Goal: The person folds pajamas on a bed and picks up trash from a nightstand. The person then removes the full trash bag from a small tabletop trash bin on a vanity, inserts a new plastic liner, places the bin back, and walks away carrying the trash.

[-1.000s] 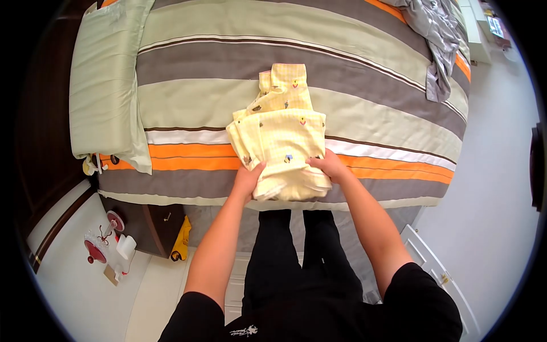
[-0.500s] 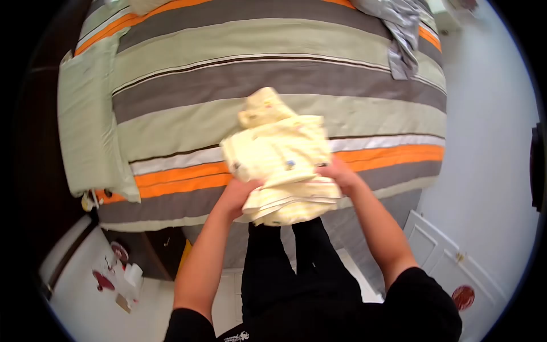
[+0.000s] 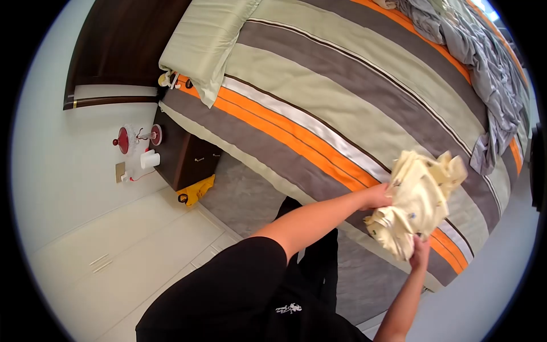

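A loosely folded bundle of pale yellow printed clothing [image 3: 419, 196] is held over the near edge of the bed, toward its right end. My left hand [image 3: 377, 196] grips the bundle's left side, the fingertips partly hidden by the fabric. At its lower edge, my right hand [image 3: 420, 252] is closed on the cloth. Small dark and blue prints show on the fabric, and a loose flap sticks out at the upper right. Its exact kind of garment cannot be made out.
Below the bundle lies the striped bedspread [image 3: 342, 97]. A pale green pillow [image 3: 205, 43] is at the upper left, and rumpled grey fabric [image 3: 484, 74] runs along the right. A dark nightstand [image 3: 185, 154] stands beside the bed, with a yellow bag [image 3: 199, 191] on the floor near it.
The view has turned left, bringing the nightstand more fully into sight. Both hands and the yellow clothing have moved to the right side of the view, and the bundle has tilted and loosened.
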Tool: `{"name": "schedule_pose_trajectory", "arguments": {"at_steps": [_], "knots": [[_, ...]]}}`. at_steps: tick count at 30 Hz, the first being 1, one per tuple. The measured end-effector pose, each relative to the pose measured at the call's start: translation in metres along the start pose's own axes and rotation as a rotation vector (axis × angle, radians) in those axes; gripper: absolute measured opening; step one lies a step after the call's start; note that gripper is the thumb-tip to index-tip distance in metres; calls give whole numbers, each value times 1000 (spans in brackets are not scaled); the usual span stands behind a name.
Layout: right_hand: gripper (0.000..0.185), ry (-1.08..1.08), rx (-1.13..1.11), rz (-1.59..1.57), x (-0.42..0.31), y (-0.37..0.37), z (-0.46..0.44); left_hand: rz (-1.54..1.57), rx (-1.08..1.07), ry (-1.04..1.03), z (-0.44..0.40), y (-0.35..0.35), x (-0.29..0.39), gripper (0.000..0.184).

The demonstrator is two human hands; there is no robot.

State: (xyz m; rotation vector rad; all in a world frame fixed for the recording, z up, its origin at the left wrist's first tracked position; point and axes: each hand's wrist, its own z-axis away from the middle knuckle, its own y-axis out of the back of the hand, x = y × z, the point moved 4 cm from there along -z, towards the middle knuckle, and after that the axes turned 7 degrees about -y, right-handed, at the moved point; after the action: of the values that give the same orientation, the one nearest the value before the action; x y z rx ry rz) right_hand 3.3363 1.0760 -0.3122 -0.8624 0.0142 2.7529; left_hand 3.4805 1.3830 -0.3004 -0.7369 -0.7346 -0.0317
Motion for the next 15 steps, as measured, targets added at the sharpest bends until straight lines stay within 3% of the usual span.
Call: {"name": "schedule_pose_trajectory", "arguments": {"at_steps": [3, 4, 6, 8, 12, 15], "knots": [[63, -52, 134, 83, 73, 4, -29, -358, 269, 103, 3, 43, -87, 55], [63, -66, 175, 142, 95, 14, -36, -358, 272, 106, 2, 50, -113, 55], [62, -23, 232, 109, 107, 14, -38, -654, 441, 111, 4, 69, -147, 48], [65, -59, 259, 115, 110, 13, -38, -667, 438, 115, 6, 77, -164, 46], [68, -38, 305, 238, 119, 15, -17, -725, 385, 20, 44, 107, -135, 43], [76, -162, 395, 265, 101, 1, 13, -678, 443, -28, 114, 157, -78, 35]]}}
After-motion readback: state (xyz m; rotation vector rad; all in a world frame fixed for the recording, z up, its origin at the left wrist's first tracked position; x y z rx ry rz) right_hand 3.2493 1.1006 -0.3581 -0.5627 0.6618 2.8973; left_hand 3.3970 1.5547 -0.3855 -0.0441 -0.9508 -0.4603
